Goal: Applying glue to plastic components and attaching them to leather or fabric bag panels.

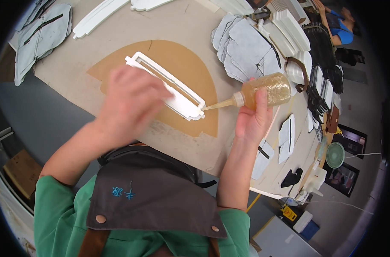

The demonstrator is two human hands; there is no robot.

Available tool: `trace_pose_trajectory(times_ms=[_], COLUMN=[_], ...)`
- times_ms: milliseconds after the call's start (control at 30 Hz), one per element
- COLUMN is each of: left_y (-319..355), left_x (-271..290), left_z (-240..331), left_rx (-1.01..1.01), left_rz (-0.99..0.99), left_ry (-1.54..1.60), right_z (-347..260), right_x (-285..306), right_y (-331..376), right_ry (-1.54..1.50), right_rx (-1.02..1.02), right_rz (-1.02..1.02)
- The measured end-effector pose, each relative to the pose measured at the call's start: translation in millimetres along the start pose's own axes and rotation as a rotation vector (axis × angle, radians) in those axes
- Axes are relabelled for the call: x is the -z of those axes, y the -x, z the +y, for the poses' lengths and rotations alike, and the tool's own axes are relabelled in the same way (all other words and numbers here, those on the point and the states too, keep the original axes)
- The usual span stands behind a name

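Note:
My right hand (253, 118) grips a clear squeeze bottle (275, 89) of amber liquid, tilted nearly on its side. Its long tapered nozzle (220, 104) points left, and the tip meets or almost meets the near right end of a white slotted piece (184, 105). That long piece has stepped ends and lies slantwise on a brown rounded sheet (203, 70). Over the piece's left half hovers my left hand (132, 100), smeared by motion. Its fingers cannot be made out well, and it hides part of the piece and the sheet.
Stacked grey-white leather-like panels (250, 45) with black strips stand beyond the bottle, and more panels (47, 34) lie far left. White curved pieces (102, 17) rest along the table's far side. Black gloves or straps (317, 92) hang at right. Another person (338, 28) is at the far right.

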State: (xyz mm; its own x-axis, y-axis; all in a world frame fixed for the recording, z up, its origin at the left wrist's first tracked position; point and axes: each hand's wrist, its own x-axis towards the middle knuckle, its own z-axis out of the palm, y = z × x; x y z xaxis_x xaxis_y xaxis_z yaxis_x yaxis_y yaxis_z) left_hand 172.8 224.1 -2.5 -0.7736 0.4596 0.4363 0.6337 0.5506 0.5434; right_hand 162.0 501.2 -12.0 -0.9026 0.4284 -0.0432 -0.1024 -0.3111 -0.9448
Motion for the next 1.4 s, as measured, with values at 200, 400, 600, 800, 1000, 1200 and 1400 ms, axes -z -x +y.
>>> trace_pose_trajectory(times_ms=[200, 400, 600, 800, 1000, 1200, 1400], left_y=[6.5, 6.8, 1.8, -6.2, -7.9, -7.1, -10.1], left_x=[-32.1, -36.7, -33.5, -27.8, -28.0, -27.6, -27.0], left_z=[7.1, 6.0, 3.5, 1.9, 0.5, -3.1, -6.5], left_rx=[-0.017, -0.003, -0.015, -0.052, -0.043, -0.064, -0.131], left_rz=[-0.044, -0.042, -0.072, -0.118, -0.137, -0.136, -0.148], left_ry=[-0.039, -0.051, -0.04, -0.042, -0.029, -0.022, -0.032], right_z=[1.7, -18.9, -34.7, -11.3, -2.3, -26.9, -104.2], right_x=[-4.8, 26.0, 28.1, -26.6, -54.3, -24.8, 34.7], right_y=[3.5, -5.9, -12.2, -19.3, -22.5, -34.5, -60.0], right_ry=[0.125, -0.383, -0.543, 0.194, 0.192, 0.342, -1.011], right_rx=[0.021, -0.439, -0.327, 0.017, -0.036, -0.125, -0.22], right_rz=[-0.103, -0.319, -0.314, -0.287, -0.368, -0.407, -0.392])
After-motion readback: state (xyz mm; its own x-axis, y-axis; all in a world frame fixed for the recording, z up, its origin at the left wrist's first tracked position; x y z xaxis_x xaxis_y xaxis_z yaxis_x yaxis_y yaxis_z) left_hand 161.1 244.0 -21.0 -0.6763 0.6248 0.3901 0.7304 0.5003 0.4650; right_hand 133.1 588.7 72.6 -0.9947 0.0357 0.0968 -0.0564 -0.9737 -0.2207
